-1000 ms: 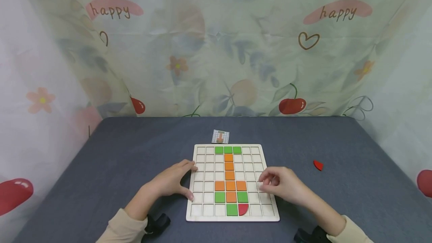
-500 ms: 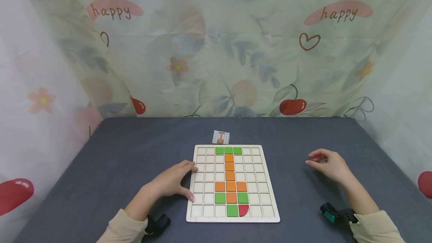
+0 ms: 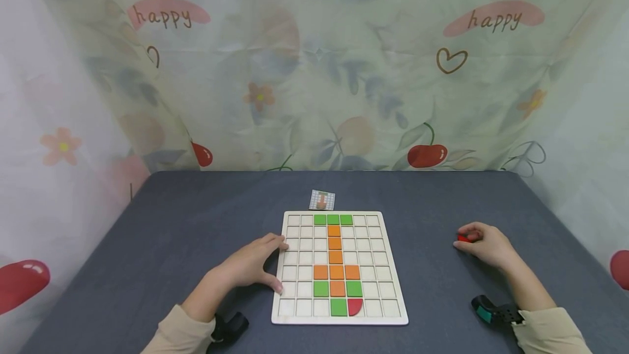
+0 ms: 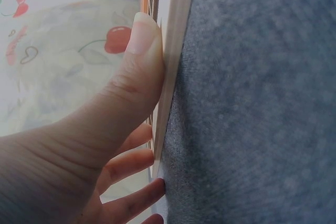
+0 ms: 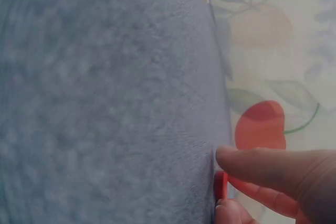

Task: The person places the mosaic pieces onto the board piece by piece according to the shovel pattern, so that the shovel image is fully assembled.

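Observation:
A white gridded board (image 3: 383, 273) lies on the table, bearing orange squares (image 3: 336, 257), green squares (image 3: 338, 307) and a red quarter-round piece (image 3: 354, 306) in its nearest row. At the board's left edge rests my left hand (image 3: 251, 262), thumb and fingers spread and touching the rim, as the left wrist view also shows. Off to the right, my right hand (image 3: 486, 245) pinches a loose red quarter-round piece (image 3: 463, 239) between thumb and fingers, low at the tabletop. In the right wrist view this red piece (image 5: 221, 184) is partly hidden by the fingers.
A small printed card (image 3: 322, 200) with a grid pattern lies just beyond the board. Dark grey cloth (image 3: 196, 206) covers the table, and a patterned curtain (image 3: 314, 70) hangs behind its far edge. Each wrist wears a black camera mount.
My right hand has left the board's right edge, moved right to the loose red quarter-round piece and taken hold of it. The left hand stays on the board's edge.

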A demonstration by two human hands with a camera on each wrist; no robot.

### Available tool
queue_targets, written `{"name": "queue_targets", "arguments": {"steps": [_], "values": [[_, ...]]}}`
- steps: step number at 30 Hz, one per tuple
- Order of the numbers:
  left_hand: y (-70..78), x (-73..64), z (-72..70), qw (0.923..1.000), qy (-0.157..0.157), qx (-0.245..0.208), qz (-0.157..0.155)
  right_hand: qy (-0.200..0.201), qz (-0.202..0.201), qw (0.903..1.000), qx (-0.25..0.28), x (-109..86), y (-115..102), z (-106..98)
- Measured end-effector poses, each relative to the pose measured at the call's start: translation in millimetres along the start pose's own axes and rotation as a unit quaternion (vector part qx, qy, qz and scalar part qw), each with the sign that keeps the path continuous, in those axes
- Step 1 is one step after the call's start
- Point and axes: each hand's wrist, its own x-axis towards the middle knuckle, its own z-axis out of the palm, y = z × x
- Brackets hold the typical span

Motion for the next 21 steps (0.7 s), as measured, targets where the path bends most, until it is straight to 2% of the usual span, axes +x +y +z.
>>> {"name": "queue_targets", "arguments": {"steps": [14,21], "values": [[0.4,-1.0,-0.3,1.0000,0.001,-0.001,0.001,-0.007,0.012,0.9999,0.007,0.0,1,0],[-1.2,0.5,-0.7,0.9999,0.000,-0.004,0.012,0.009,-0.016,0.9998,0.000,-4.3,-10,2]]}}
